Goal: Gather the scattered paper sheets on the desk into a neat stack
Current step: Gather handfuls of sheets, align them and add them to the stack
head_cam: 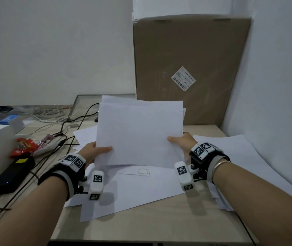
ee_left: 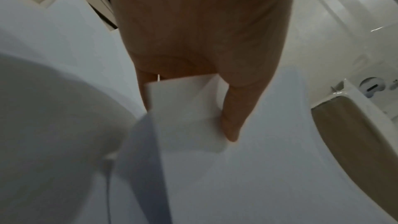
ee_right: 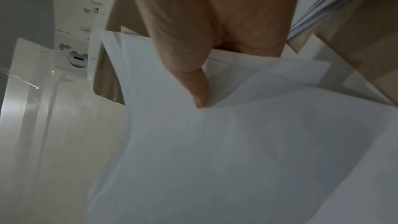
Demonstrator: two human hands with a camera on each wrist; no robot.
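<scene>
Step in hand: I have a bundle of paper sheets [head_cam: 140, 132] lifted clear of the table [head_cam: 152, 226], and I judge the job now is to square its edges before I add more.
Where the sheets are: the bundle is up between my two hands, tilted toward me; more loose sheets [head_cam: 141, 185] lie flat on the table under and in front of it, and another spread of sheets [head_cam: 237, 157] lies to my right, next to the wall.
How to do it well: the back sheets stick out past the front one at the top and right, so I should loosen my pinch a little, stand the bundle on its lower edge on the table and tap it until the edges line up, then tap a side edge too.
Care needed: too loose a hold would let sheets slide out and fan; too tight a hold would stop them settling.
Left hand: my left hand [head_cam: 95, 151] pinches the lower left corner, thumb on the front face, fingers behind the paper and hidden.
Right hand: my right hand [head_cam: 182, 142] pinches the right edge low down, thumb on the front, fingers out of sight behind.
Arm pose: both forearms reach forward roughly side by side, wrists level, hands either side of the bundle.
Nearby: a cardboard box [head_cam: 189, 68] stands against the wall behind the bundle.
</scene>
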